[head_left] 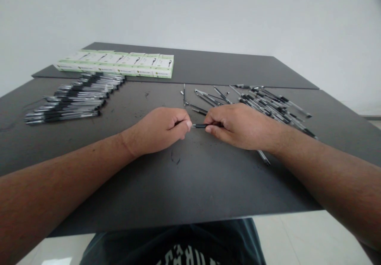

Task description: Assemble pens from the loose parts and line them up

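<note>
A pen (200, 125) with a black grip lies level between my two hands, above the middle of the dark table. My left hand (166, 128) pinches its tip end between thumb and fingers. At the other end my right hand (238, 125) is closed around the barrel, so most of the pen is hidden. Just beyond the hands lie several loose refills and thin pen parts (208, 97). Under and behind my right hand spreads a loose pile of pens (272, 105). One clear pen barrel (263, 158) pokes out below my right wrist.
At the left, many pens (74, 98) lie side by side in a slanting row. Behind them stands a row of white and green boxes (125, 63). The dark table (166, 193) has a seam towards the back and ends near my lap. A white wall rises behind.
</note>
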A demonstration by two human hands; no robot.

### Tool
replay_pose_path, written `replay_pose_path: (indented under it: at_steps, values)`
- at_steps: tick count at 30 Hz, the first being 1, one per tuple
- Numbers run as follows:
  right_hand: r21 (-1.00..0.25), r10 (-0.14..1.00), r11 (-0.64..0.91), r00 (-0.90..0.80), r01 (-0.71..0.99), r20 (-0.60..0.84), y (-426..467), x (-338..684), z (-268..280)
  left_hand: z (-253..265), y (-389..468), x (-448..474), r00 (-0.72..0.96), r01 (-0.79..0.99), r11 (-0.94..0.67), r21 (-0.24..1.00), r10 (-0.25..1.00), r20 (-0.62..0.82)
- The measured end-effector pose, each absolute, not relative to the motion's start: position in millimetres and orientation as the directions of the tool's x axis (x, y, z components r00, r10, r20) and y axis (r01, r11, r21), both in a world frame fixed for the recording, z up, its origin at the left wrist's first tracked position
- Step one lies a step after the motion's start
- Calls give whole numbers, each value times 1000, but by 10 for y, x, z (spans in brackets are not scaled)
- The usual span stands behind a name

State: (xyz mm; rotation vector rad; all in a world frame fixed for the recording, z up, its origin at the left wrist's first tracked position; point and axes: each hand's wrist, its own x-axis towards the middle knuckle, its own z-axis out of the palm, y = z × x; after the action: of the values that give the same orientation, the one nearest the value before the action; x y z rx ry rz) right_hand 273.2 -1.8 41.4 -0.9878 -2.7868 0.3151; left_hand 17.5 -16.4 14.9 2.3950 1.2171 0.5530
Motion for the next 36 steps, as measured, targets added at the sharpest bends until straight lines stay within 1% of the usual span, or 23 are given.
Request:
replay_pose_path:
  at_steps: [4, 9, 13, 20, 22, 23, 26, 29, 33, 36]
  values:
    - [-255, 643, 753, -760, 606, 92, -10, 2739, 405, 148, -153, 161, 537, 655, -516, 552, 832, 141]
    - [-263, 639, 757, -762, 599, 104, 8, 2761, 397, 161, -144, 148, 538, 684, -540, 490, 828, 161]
    - [-262, 649, 747, -756, 611, 87, 32, 2782, 407, 174, -119, 118, 536, 693, -553, 463, 824, 183]
    - [-254, 654, 744, -751, 618, 89, 78, 2826, 393, 205, -60, 35, 482, 758, -527, 385, 850, 215]
    - [-242, 673, 729, -736, 641, 76, 104, 2843, 390, 189, 3, -15, 456, 800, -506, 322, 862, 222]
    - [-233, 684, 719, -727, 655, 67, 120, 2851, 389, 173, 46, -42, 448, 825, -495, 272, 867, 219]
    - [-202, 709, 698, -703, 687, 62, 168, 2873, 390, 117, 199, -114, 461, 877, -477, 60, 871, 171]
    - [-189, 723, 685, -688, 703, 65, 196, 2885, 397, 90, 318, -141, 507, 861, -495, -117, 854, 114]
    - [-182, 730, 680, -681, 711, 67, 195, 2888, 419, 109, 368, -130, 511, 844, -486, -226, 857, 65]
    - [-175, 727, 684, -683, 708, 76, 185, 2886, 432, 115, 390, -143, 506, 835, -476, -275, 861, 46]
